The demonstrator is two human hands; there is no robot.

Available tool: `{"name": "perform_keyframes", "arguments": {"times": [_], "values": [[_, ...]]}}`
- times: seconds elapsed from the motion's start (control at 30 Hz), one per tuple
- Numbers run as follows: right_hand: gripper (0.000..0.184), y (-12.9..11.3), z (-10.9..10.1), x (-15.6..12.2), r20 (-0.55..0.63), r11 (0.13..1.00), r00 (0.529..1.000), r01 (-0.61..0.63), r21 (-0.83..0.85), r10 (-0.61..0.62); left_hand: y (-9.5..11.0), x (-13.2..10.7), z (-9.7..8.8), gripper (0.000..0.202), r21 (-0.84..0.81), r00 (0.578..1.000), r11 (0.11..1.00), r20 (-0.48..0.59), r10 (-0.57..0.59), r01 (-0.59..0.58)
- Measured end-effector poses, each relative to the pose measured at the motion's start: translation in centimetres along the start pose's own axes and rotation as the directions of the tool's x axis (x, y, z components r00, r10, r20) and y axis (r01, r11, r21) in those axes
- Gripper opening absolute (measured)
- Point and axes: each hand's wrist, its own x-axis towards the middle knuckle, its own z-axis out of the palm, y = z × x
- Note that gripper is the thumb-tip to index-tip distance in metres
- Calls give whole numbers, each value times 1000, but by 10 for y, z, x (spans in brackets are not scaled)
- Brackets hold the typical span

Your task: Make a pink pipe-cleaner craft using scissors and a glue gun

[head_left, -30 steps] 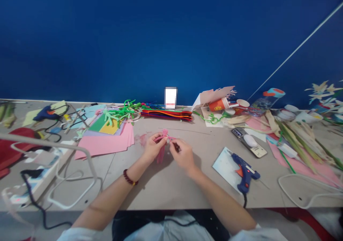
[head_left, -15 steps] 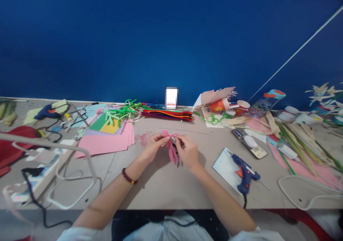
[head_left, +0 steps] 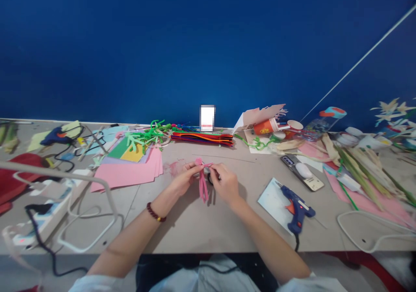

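Note:
My left hand point(head_left: 186, 177) pinches a bunch of pink pipe cleaners point(head_left: 203, 188) near its top, and their looped strands hang down over the table. A pink strand runs sideways from the top of the bunch to the fingertips of my right hand point(head_left: 225, 181), which are closed on its end. Beside those fingers a dark loop point(head_left: 209, 178) shows, perhaps a scissors handle; most of it is hidden. Behind the hands lies a bundle of red, orange and dark pipe cleaners point(head_left: 201, 139).
A blue glue gun point(head_left: 295, 207) rests on a pale card at right, near a phone point(head_left: 302, 173). Pink paper sheets point(head_left: 126, 175) and green pipe cleaners point(head_left: 146, 138) lie at left. A power strip point(head_left: 52, 209) with looping cables is far left. A blurred upright screen point(head_left: 207, 118) stands behind.
The pink bunch has shifted slightly left and now hangs straighter, with its strands closer together. My right hand has moved slightly left; both hands keep their pinch.

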Motion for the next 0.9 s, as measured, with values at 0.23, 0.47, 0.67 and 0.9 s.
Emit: {"name": "perform_keyframes", "arguments": {"times": [0.23, 0.47, 0.67, 0.9], "values": [[20, 0, 0, -1, -2, 999, 1000, 14, -30, -14, 2, -1, 2, 21, 8, 999, 1000, -46, 0, 1], [21, -1, 0, -1, 1, 999, 1000, 8, -35, -8, 4, -3, 4, 20, 28, 999, 999, -45, -18, 19], [22, -1, -2, 0, -12, 995, 999, 49, -89, -50, 1, -2, 2, 21, 81, 998, 996, -60, 26, -21], [22, 1, 3, -2, 22, 959, 983, 180, -221, -180, -1, -4, 7, 21, 207, 972, 962, -115, 206, -179]]}}
